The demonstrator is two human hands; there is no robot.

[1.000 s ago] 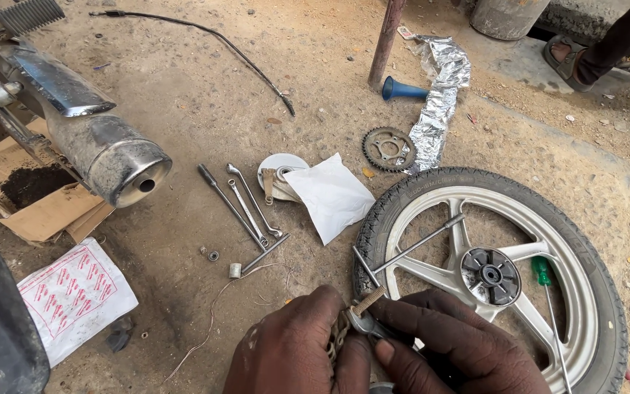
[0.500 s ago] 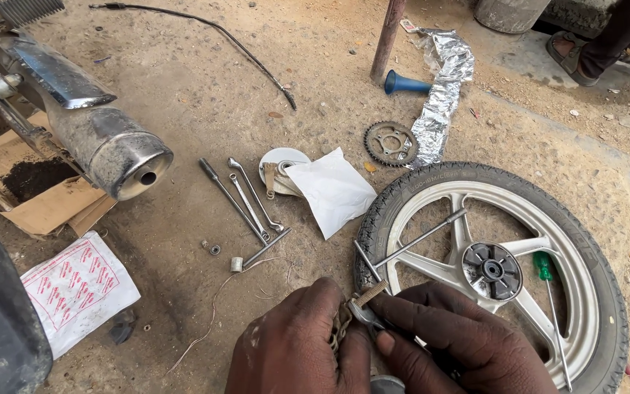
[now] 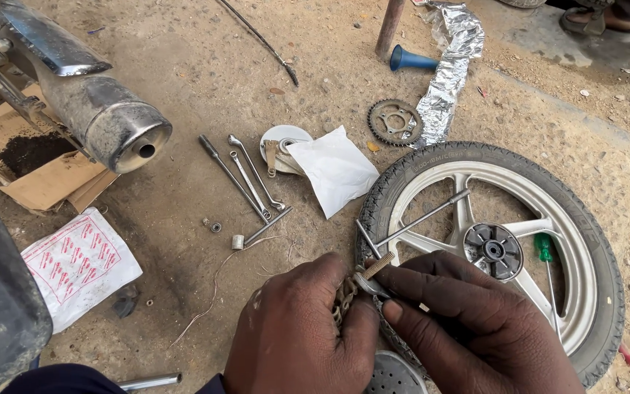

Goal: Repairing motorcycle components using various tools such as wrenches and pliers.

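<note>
Left hand (image 3: pixel 302 332): clenched around a bunched drive chain (image 3: pixel 344 299). Right hand (image 3: pixel 468 321): fingertips pinching a small threaded bolt (image 3: pixel 377 265) and metal piece against the chain, touching the left hand. Wheel (image 3: pixel 577 219): alloy rim with tyre, flat on the dirt floor, directly beyond the right hand. Spanners (image 3: pixel 249 182), white bag (image 3: pixel 337 171), sprocket (image 3: pixel 395 122): on the ground beyond the left hand. Exhaust pipe (image 3: pixel 107 120): far left of the hands.

one wheel (image 3: pixel 585 241), one sprocket (image 3: pixel 395 122), two hands (image 3: pixel 308 328)
</note>
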